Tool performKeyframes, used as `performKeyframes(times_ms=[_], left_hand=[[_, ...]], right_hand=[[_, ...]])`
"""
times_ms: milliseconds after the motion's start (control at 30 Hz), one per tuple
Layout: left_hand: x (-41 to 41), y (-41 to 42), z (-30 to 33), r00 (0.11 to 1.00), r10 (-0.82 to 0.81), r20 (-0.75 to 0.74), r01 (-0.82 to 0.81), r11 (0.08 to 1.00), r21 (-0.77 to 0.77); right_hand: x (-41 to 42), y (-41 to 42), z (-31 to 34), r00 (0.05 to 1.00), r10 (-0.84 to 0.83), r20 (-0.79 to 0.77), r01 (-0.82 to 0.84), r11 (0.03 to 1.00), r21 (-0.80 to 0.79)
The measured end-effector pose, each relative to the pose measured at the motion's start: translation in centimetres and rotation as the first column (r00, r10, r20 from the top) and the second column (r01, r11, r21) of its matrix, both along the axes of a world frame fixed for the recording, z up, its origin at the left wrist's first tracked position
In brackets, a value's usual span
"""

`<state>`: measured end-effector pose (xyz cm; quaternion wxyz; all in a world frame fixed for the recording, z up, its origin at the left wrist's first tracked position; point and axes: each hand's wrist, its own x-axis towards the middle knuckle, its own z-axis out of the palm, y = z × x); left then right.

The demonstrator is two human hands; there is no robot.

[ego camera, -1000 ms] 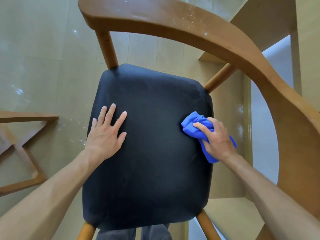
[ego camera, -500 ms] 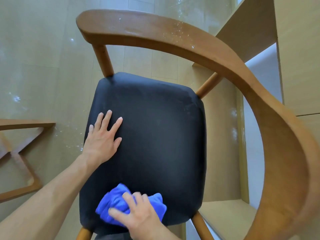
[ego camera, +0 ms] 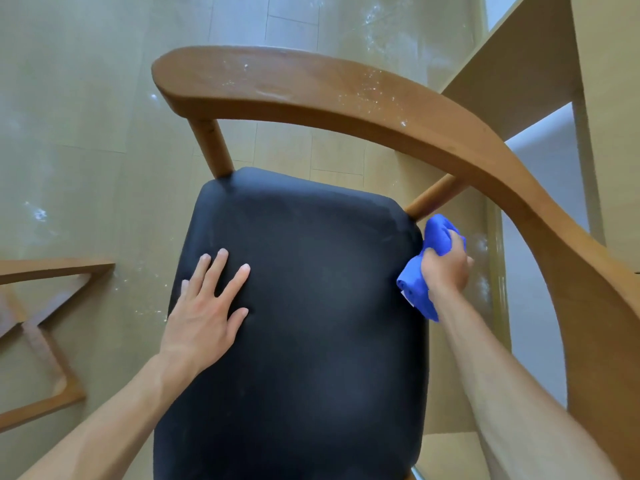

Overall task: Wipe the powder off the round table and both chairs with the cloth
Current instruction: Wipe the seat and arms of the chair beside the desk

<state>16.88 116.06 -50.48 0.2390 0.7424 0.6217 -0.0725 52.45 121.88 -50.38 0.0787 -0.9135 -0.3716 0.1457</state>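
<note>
A wooden chair with a black padded seat (ego camera: 311, 306) fills the view from above. Its curved wooden backrest rail (ego camera: 346, 98) arcs over the top and right, with white powder specks on it. My left hand (ego camera: 204, 313) lies flat on the left side of the seat, fingers apart. My right hand (ego camera: 445, 268) is shut on a bunched blue cloth (ego camera: 438, 237) at the seat's right edge, just below the rear right post. Part of the cloth is hidden under the hand.
Pale wood floor (ego camera: 86, 133) carries scattered powder marks. A wooden frame (ego camera: 52, 271), perhaps the table's base, sits at the left edge. Light wooden furniture panels (ego camera: 519, 57) stand at the upper right behind the chair.
My right hand with the cloth went from the seat's right side to the front edge, then back to the right edge near the rear post. The left hand stayed flat on the seat.
</note>
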Motion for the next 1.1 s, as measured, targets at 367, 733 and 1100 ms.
performKeyframes(times_ms=[367,733,1100], left_hand=[[0.1,0.0,-0.4,0.999,-0.032,-0.03,0.035,0.994,0.108],[-0.3,-1.0,-0.1,0.993,0.078,0.094,-0.098,0.967,0.236],[-0.4,-3.3,0.8,0.997,0.005,0.072,-0.022,0.972,0.235]], right_hand=[[-9.1,2.2,-0.5,0.975,-0.224,-0.004,0.222,0.965,0.141],[-22.7,0.5,0.9,0.484,0.854,-0.189,-0.835,0.516,0.193],[-6.8,5.0,0.5,0.866,0.488,0.113,-0.496,0.866,0.063]])
